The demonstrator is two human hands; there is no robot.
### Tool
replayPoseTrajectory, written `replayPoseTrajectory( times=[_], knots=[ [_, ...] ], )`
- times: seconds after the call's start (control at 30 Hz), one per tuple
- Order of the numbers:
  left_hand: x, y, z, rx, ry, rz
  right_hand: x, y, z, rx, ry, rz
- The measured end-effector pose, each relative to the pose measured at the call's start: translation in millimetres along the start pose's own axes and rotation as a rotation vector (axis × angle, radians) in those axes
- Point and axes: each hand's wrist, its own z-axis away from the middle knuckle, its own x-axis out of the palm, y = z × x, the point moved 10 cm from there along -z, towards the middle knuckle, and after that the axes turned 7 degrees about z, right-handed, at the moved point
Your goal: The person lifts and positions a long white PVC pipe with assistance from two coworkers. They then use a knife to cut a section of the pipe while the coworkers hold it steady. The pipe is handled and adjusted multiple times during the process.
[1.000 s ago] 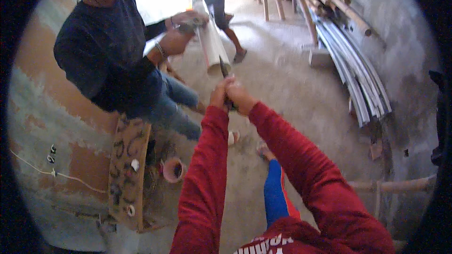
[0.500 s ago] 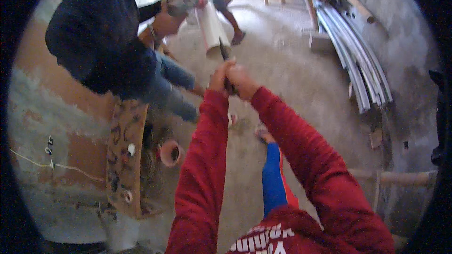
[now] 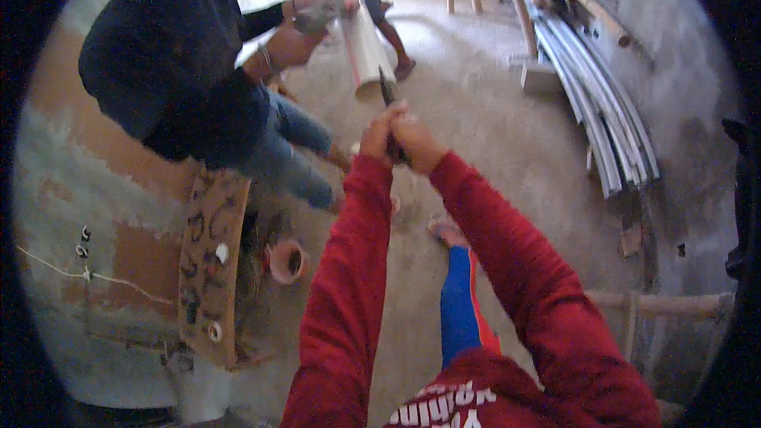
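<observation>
Left of the white pipe (image 3: 365,51), a co-worker (image 3: 178,63) in a dark, soft-looking top is standing; below and left of the pipe, a flat, rough brown board (image 3: 210,246) is leaning, with a hollow pinkish cylinder (image 3: 284,264) sitting beside it. At the pipe's left side, the co-worker is holding a blurred grey tool (image 3: 315,16). The pipe itself is sloping away, smooth and round; it is probably stiff, light for its length, slightly slippery, and best supported from underneath near both ends. At its near end, the left hand (image 3: 378,136) is gripping a slim dark tool (image 3: 388,89), fingers curled closed; the right hand (image 3: 418,141) is clasping it too, pressed alongside. The tool is looking rigid, its handle the safer hold; whether its tip is entering the pipe, I cannot tell. Right of the pipe, long, shiny metal channels (image 3: 594,99) are lying bundled.
</observation>
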Motion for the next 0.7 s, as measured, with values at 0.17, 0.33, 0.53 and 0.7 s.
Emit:
replayPoseTrajectory(
  times=[0.17,0.33,0.53,0.7],
  knots=[
    [-10.4,3.3,-3.3,0.049,0.123,-0.094,-5.3,-16.4,-25.1,-0.329,-0.087,0.45],
    [2.3,3.6,-2.9,0.048,-0.021,-0.002,0.2,-2.7,-56.5,-0.668,-0.116,0.575],
    [-16.4,5.4,10.4,-0.003,0.145,-0.04,3.4,31.2,-45.6,-0.149,-0.072,0.106],
    [-5.8,15.3,10.2,0.081,0.078,-0.014,16.1,-41.0,3.2,-0.566,-0.133,0.608]
  ],
)
